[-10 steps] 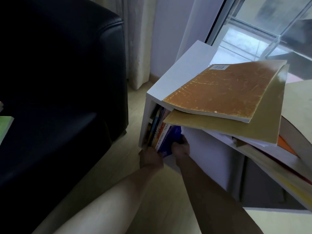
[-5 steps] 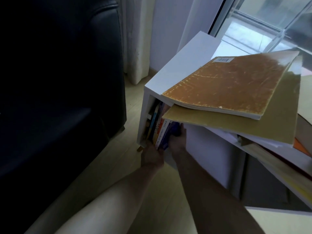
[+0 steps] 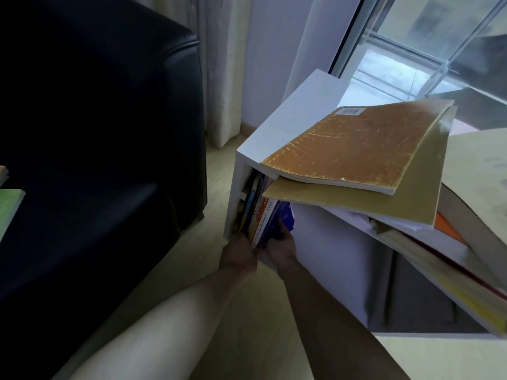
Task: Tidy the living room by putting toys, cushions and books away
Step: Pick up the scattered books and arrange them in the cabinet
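A row of upright books point(image 3: 256, 215) stands in the left compartment of a low white shelf point(image 3: 288, 124). My left hand point(image 3: 238, 255) is at the bottom of that row, its fingers hidden among the spines. My right hand point(image 3: 282, 246) grips a purple book point(image 3: 282, 218) at the right end of the row. On top of the shelf lies an orange-brown book point(image 3: 354, 149) over a larger olive-yellow book point(image 3: 428, 193), both overhanging the front edge.
A black leather sofa point(image 3: 96, 133) fills the left side, with a narrow strip of pale wooden floor point(image 3: 214, 187) between it and the shelf. More books point(image 3: 439, 259) lie slanted at the right. A curtain point(image 3: 219, 64) and a window point(image 3: 428, 42) are behind.
Both hands have stayed at the bottom of the book row, with the purple book pushed a little further in. My head has shifted slightly, so the shelf sits lower in view.
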`<state>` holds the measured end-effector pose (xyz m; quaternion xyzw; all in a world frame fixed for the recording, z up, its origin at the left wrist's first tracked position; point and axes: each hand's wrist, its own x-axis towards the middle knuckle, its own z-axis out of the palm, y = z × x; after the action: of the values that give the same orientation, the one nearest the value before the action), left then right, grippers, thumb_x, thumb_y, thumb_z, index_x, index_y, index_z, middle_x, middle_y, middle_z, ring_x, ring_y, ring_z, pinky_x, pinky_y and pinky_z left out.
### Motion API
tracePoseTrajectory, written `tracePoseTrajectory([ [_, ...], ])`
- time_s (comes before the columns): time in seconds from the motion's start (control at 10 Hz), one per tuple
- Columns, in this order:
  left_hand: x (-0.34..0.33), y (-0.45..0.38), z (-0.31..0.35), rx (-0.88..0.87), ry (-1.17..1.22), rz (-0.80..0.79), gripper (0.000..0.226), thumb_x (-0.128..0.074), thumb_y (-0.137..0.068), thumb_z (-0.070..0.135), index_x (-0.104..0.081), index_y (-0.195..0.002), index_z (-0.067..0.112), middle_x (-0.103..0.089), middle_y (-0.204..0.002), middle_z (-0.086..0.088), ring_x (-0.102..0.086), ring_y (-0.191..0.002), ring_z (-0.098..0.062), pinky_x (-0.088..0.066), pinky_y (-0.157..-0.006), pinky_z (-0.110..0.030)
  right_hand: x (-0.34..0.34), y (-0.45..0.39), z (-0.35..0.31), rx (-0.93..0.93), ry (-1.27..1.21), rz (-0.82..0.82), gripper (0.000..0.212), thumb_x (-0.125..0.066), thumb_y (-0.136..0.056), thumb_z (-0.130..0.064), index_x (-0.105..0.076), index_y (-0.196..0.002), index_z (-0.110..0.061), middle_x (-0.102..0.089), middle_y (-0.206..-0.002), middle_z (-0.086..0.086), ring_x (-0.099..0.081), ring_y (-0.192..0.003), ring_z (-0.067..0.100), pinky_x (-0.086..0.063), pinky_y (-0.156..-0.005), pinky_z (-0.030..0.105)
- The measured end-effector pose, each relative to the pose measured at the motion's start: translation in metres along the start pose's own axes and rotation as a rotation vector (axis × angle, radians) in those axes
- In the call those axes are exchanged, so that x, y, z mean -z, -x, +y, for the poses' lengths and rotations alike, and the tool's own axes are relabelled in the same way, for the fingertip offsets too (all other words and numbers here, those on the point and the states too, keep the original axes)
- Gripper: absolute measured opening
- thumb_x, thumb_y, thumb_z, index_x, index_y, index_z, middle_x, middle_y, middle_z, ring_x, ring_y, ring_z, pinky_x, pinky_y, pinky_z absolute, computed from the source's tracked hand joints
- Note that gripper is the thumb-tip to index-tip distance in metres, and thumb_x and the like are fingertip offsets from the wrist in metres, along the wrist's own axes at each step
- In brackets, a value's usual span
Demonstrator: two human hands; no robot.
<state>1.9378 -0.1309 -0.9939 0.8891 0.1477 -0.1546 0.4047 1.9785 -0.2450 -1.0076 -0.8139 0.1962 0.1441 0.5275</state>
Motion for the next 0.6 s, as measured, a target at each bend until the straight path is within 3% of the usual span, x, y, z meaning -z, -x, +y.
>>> tracePoseTrajectory([
  [0.1, 0.007, 0.000, 0.000, -0.040, -0.108, -0.027, 0.035, -0.062, -0.101, 0.029, -0.056, -0.131, 0.014, -0.063, -0.128, -0.007, -0.065, -0.115, -0.026, -0.056, -0.096, -0.038, 0.010, 0.003, -0.003, 0.005, 0.093, 0.006, 0.063, -0.048, -0.094, 0.006, -0.045, -0.149, -0.022, -0.055, -0.118, -0.002, -0.055, -0.104, 0.013, -0.052, -0.083, 0.031],
  [0.2, 0.022, 0.002, -0.003, -0.082, -0.312, -0.093, 0.029, -0.054, -0.101, 0.012, -0.054, -0.130, 0.012, -0.063, -0.126, -0.009, -0.065, -0.114, -0.027, -0.055, -0.092, -0.035, 0.011, 0.001, -0.002, 0.117, 0.177, 0.013, 0.049, -0.046, -0.101, 0.002, -0.047, -0.146, -0.015, -0.060, -0.120, 0.002, -0.060, -0.114, 0.023, -0.052, -0.091, 0.036],
  [0.3, 0.042, 0.005, -0.002, -0.075, -0.430, -0.127, 0.022, -0.055, -0.100, 0.011, -0.059, -0.122, 0.011, -0.066, -0.122, -0.009, -0.066, -0.108, -0.025, -0.056, -0.092, -0.034, 0.017, 0.019, -0.009, 0.224, -0.131, 0.000, 0.035, -0.040, -0.108, -0.013, -0.045, -0.142, -0.012, -0.062, -0.126, 0.010, -0.059, -0.113, 0.025, -0.052, -0.086, 0.040],
  [0.4, 0.069, 0.015, 0.007, -0.074, -0.450, -0.127, 0.028, -0.057, -0.103, 0.017, -0.062, -0.129, 0.009, -0.065, -0.127, -0.011, -0.065, -0.113, -0.026, -0.052, -0.086, -0.028, 0.019, 0.032, -0.020, 0.199, 0.326, -0.041, 0.041, -0.048, -0.104, -0.008, -0.047, -0.145, -0.015, -0.061, -0.133, 0.008, -0.060, -0.118, 0.023, -0.051, -0.092, 0.030],
  [0.5, 0.098, 0.037, 0.019, -0.148, -0.530, -0.201, 0.040, -0.061, -0.100, 0.022, -0.050, -0.137, 0.013, -0.064, -0.121, -0.006, -0.065, -0.099, -0.019, -0.053, -0.074, -0.026, 0.024, 0.056, -0.029, 0.071, 0.425, -0.073, 0.047, -0.051, -0.101, -0.009, -0.046, -0.147, -0.013, -0.056, -0.143, 0.013, -0.055, -0.129, 0.028, -0.045, -0.103, 0.031],
  [0.6, 0.124, 0.064, 0.034, -0.198, -0.694, -0.204, 0.049, -0.067, -0.095, 0.019, -0.048, -0.141, 0.017, -0.062, -0.111, -0.002, -0.065, -0.089, -0.016, -0.059, -0.073, -0.027, 0.041, 0.090, -0.048, 0.054, 0.551, -0.171, 0.057, -0.048, -0.101, -0.007, -0.033, -0.155, -0.011, -0.045, -0.152, 0.016, -0.045, -0.139, 0.031, -0.038, -0.111, 0.033],
])
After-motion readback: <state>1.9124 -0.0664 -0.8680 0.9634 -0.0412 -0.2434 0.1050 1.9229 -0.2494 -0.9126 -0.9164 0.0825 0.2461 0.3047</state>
